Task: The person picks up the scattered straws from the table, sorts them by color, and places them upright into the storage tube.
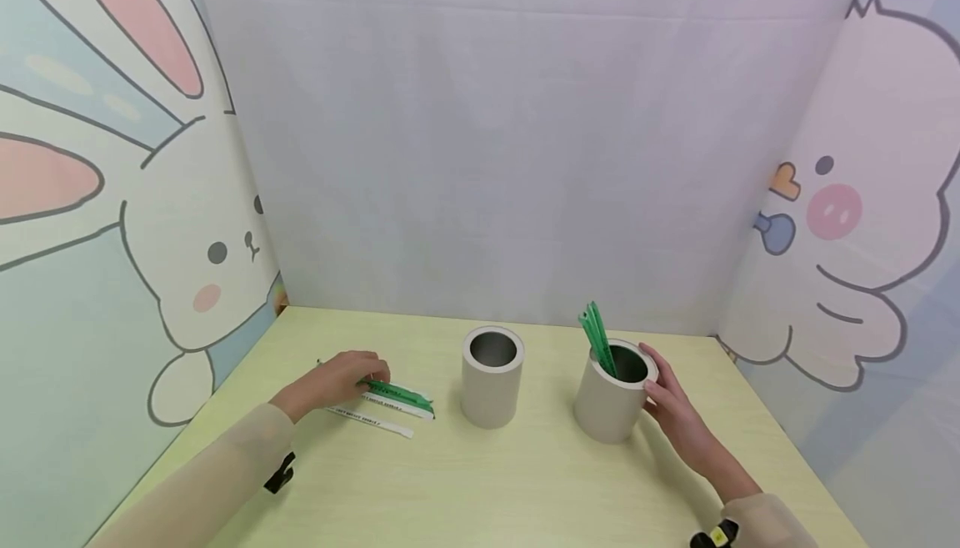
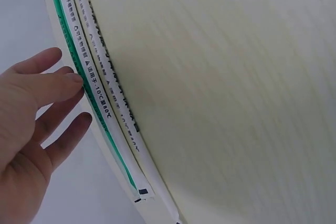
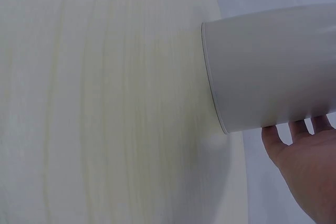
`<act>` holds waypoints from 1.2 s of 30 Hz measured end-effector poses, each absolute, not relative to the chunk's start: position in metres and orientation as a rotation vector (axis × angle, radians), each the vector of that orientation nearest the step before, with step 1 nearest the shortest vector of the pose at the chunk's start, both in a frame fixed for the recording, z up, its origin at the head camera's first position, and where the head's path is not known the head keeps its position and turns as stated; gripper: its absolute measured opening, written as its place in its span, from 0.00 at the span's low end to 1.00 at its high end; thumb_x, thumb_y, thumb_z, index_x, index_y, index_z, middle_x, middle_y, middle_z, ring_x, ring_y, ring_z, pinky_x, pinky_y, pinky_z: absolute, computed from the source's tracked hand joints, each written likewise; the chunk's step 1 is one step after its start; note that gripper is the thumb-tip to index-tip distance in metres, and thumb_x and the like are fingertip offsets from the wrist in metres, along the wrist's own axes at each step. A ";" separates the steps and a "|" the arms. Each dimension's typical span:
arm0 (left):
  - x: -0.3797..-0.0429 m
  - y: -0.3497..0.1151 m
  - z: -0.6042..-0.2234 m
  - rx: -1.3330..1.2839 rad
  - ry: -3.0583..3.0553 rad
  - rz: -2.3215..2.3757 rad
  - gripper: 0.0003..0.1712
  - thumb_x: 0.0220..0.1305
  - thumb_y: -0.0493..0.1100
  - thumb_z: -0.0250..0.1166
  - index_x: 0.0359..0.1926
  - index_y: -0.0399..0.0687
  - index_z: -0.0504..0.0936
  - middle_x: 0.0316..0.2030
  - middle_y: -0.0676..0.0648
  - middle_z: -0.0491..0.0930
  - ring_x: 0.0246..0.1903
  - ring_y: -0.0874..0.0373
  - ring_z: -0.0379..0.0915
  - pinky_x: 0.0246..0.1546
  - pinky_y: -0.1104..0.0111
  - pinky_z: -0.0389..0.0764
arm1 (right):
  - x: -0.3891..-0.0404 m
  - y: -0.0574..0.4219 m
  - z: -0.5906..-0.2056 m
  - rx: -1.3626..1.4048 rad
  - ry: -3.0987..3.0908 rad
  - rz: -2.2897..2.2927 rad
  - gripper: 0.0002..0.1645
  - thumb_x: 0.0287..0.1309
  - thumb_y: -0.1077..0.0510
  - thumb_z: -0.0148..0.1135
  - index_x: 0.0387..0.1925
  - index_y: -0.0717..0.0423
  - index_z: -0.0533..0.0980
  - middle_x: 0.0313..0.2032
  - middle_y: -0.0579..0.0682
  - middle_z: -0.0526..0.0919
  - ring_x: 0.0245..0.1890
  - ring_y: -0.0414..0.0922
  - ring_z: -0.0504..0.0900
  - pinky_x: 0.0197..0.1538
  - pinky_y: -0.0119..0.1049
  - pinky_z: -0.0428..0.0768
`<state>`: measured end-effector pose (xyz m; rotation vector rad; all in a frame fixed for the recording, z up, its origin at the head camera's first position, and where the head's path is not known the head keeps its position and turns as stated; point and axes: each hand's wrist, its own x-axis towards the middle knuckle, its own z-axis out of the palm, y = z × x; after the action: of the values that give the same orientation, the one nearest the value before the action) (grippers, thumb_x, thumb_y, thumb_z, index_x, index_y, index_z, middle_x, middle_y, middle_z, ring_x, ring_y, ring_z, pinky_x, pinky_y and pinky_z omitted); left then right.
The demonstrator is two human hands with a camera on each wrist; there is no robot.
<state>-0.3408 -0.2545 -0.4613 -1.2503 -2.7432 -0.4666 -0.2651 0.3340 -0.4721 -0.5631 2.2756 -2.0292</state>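
My left hand (image 1: 347,377) reaches over a few long, thin wrapped straws at the table's left. Its thumb and fingertips pinch a green-wrapped straw (image 2: 79,56), which lies against a white-wrapped straw (image 2: 97,90) with black print. Another white-wrapped straw (image 1: 375,422) is nearer the front. On the right, my right hand (image 1: 678,419) holds the side of a light grey cup (image 1: 606,409), its fingers near the rim and its thumb in front. Several green straws (image 1: 595,335) stand in that cup, leaning left, their lower ends hidden inside.
A second light grey cup (image 1: 491,394) stands upright between the hands, its dark inside showing no straws. The pale wooden table (image 1: 465,490) ends at a plain grey cloth (image 1: 510,156). Cartoon-printed panels rise along the left and right sides.
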 end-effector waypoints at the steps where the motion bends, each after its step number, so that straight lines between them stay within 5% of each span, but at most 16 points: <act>1: -0.341 -0.254 -0.462 -1.250 -2.744 -0.463 0.17 0.65 0.24 0.69 0.45 0.51 0.86 0.41 0.52 0.85 0.40 0.58 0.78 0.46 0.59 0.85 | -0.265 0.334 -0.472 -0.563 2.275 -2.029 0.37 0.85 0.53 0.33 0.86 0.45 0.37 0.77 0.38 0.52 0.71 0.24 0.61 0.63 0.24 0.68; 15: -0.347 -0.251 -0.468 -1.264 -2.732 -0.456 0.18 0.66 0.22 0.66 0.39 0.52 0.86 0.36 0.53 0.82 0.35 0.62 0.73 0.41 0.66 0.82 | -0.265 0.334 -0.472 -0.535 2.298 -2.009 0.36 0.85 0.52 0.33 0.86 0.42 0.38 0.78 0.41 0.51 0.71 0.25 0.60 0.64 0.28 0.67; 36: -0.348 -0.251 -0.463 -1.305 -2.640 -0.458 0.16 0.64 0.24 0.71 0.45 0.48 0.88 0.41 0.49 0.86 0.40 0.58 0.81 0.44 0.62 0.86 | -0.266 0.334 -0.473 -0.539 2.297 -2.016 0.37 0.85 0.52 0.34 0.86 0.46 0.37 0.80 0.46 0.49 0.72 0.26 0.59 0.65 0.29 0.67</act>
<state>-0.3483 -0.2513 -0.4631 -1.3046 -2.6397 -0.4576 -0.2659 0.3338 -0.4732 -0.5391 2.2967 -2.0163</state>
